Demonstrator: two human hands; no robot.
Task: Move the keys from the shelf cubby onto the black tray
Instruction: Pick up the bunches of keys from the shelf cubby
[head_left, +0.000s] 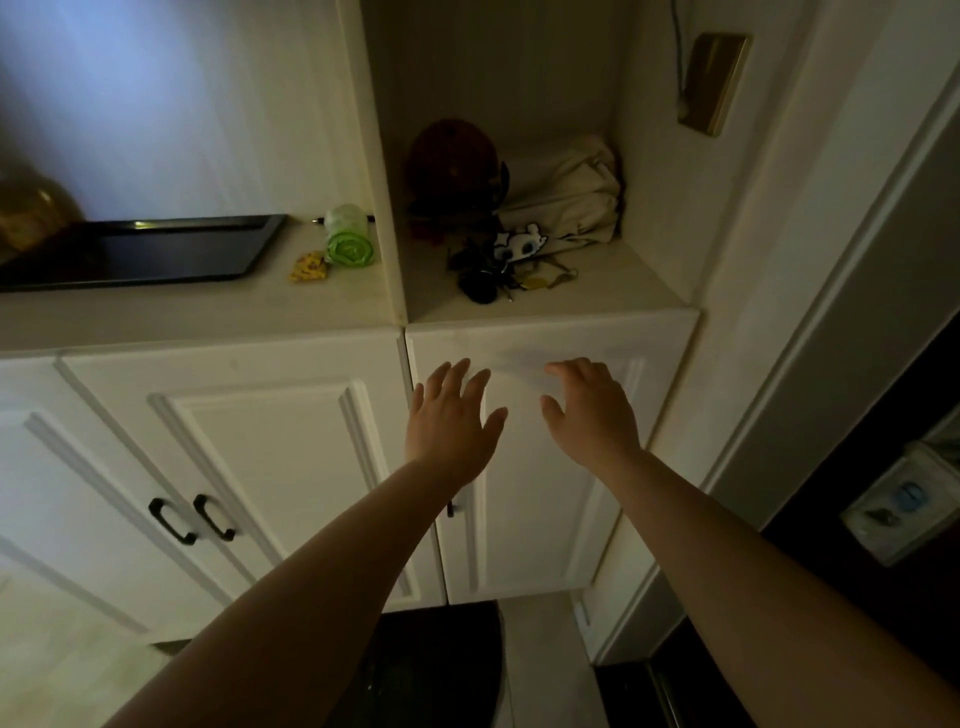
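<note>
Near the cubby's front edge the keys (498, 273) lie ungrasped, seemingly one bunch. Left hand (451, 415) and right hand (589, 413) are spread, empty. Reach pending; black tray (140, 254) unloaded.

Dim, yellowish light; bluish glow upper left; glare on tray (140, 249); cubby (519, 156) shadowed; wide-angle bend at edges.

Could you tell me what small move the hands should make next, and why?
Probably lift the right hand into the cubby to grasp the keys: both hands are open and empty below the shelf edge, and the black tray holds no keys yet.
</note>
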